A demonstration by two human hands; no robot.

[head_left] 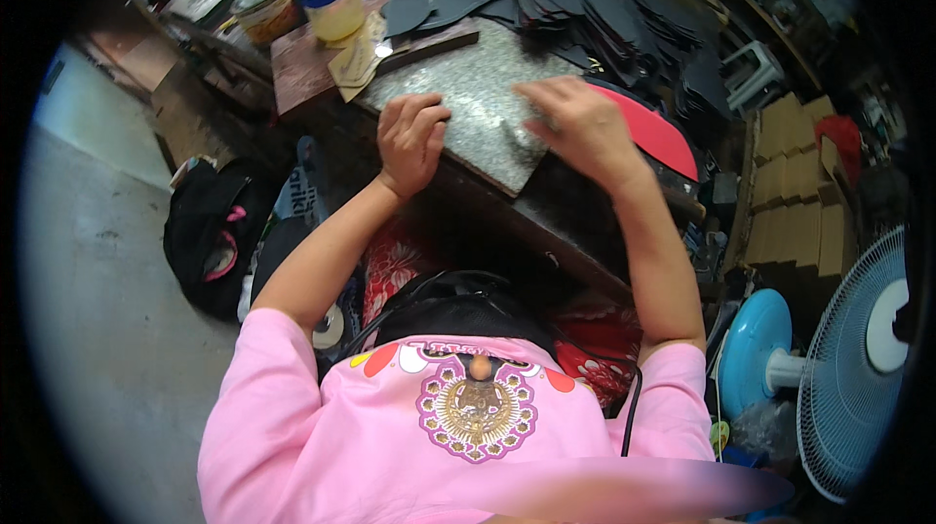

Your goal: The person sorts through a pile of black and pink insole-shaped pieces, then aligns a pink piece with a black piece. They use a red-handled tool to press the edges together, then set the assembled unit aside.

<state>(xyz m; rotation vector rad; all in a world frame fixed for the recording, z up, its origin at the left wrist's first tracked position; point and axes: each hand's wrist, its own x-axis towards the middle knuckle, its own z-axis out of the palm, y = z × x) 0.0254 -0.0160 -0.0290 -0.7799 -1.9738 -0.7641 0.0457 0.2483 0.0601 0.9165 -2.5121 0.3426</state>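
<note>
**Gripping nothing firmly, pressing at a stone slab**

Curling left hand (411,139) loosely on speckled slab (478,100) edge, no clear grip on anything. Spreading right hand (575,124) flat, touching red sole piece (655,134). Leaving large pile of dark cut pieces (595,2) on surface beyond, seemingly unworked.

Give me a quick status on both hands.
Left hand fisted on granite slab. Right hand pressing slab beside red sole piece. Dark sole stack behind.
</note>
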